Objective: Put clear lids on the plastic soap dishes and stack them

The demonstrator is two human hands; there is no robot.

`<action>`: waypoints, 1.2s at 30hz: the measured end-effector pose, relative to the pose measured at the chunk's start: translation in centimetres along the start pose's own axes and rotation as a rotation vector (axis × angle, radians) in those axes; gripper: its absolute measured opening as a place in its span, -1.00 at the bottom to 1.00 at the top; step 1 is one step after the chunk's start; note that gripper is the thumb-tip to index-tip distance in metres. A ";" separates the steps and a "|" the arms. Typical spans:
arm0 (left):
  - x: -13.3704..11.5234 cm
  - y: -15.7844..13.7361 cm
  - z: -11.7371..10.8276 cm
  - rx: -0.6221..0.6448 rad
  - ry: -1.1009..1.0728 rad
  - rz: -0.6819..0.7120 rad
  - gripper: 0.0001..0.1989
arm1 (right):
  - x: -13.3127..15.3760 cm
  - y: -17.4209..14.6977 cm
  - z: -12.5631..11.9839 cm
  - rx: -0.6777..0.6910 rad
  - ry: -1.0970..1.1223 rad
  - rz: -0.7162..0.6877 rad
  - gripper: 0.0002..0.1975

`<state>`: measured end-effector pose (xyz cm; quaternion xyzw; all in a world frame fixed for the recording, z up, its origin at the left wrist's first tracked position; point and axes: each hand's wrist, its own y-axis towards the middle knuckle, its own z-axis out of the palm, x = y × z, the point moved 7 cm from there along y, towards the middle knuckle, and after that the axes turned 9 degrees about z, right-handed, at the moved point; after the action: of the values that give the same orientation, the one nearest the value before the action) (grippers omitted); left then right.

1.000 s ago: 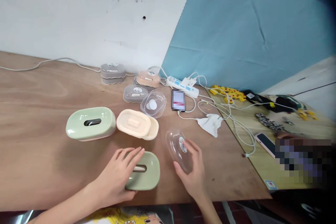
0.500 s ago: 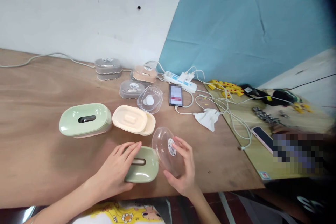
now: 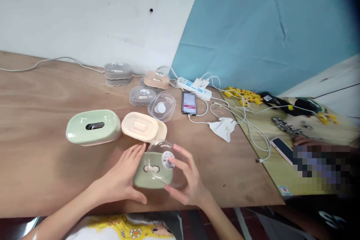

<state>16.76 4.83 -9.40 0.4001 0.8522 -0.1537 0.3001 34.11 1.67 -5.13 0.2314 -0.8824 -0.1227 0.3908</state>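
Observation:
My right hand [image 3: 187, 180] holds a clear plastic cover [image 3: 180, 174] with a round printed sticker, fingers on its far side and thumb at the near side. The cover is tilted over the right part of a small green oval box [image 3: 142, 182], whose slotted top shows through it. At the box's left side is my left hand [image 3: 122, 174], fingers and thumb spread apart; whether it touches the box I cannot tell. Just behind lie a cream oval lid [image 3: 135, 125] and a cream tray [image 3: 162, 131], partly under it. A larger green slotted box [image 3: 74, 129] stands at left.
Farther back are grey lidded boxes [image 3: 118, 73], a peach one [image 3: 156, 79] and clear covers [image 3: 168, 101]. A phone [image 3: 189, 103], a power strip [image 3: 206, 93], cables and a crumpled white cloth [image 3: 223, 127] lie to the right. A co-worker's blurred arm reaches the neighbouring table [image 3: 254, 140].
My right hand has brought the clear cover leftward from beside the green box to above it. My left hand has loosened from the box's top, its thumb now spread out.

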 end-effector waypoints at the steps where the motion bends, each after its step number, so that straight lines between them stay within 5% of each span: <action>1: 0.3 -0.8 -0.4 -0.019 -0.026 -0.007 0.25 | 0.2 0.2 0.6 0.074 -0.016 -0.024 -0.40; 7: 1.0 -3.6 -1.8 -0.137 -0.103 -0.025 0.08 | 0.2 1.0 4.0 0.407 -0.113 -0.063 -0.46; 19: 0.7 -3.5 1.6 -0.167 -0.033 0.023 0.03 | 1.4 0.8 5.0 0.456 -0.163 -0.246 -0.50; 28: 0.8 -3.9 1.8 -0.223 0.048 0.084 -0.08 | 0.7 0.4 6.3 0.440 -0.118 -0.342 -0.52; 32: 0.2 -4.8 -0.4 -0.297 0.086 0.131 -0.15 | 2.2 1.4 5.5 0.393 -0.098 -0.454 -0.52; 36: -1.3 -5.9 -7.9 -0.434 0.191 0.128 -0.23 | 5.3 7.1 2.4 0.277 -0.036 -0.533 -0.53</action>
<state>9.77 4.31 -2.35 0.3919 0.8628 0.0911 0.3062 26.98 5.22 -0.60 0.5036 -0.8058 -0.1036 0.2938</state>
